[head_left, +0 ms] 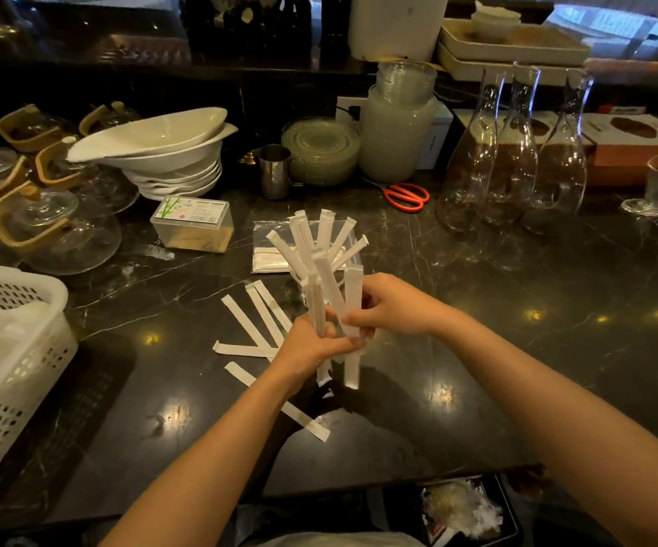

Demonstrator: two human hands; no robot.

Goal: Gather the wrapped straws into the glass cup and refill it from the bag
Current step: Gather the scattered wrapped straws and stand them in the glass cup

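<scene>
Both hands — left hand (311,345), right hand (388,309) — pinch wrapped straws (353,305); a loose grip could spill them onto the bench (477,349).

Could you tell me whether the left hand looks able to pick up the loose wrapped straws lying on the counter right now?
Probably not yet: the left hand is gripping a bundle of straws. The loose straws lie unobstructed just beside it.

Red scissors (407,196) lie near three glass carafes (513,152); stacked white bowls (161,152) sit left.
</scene>
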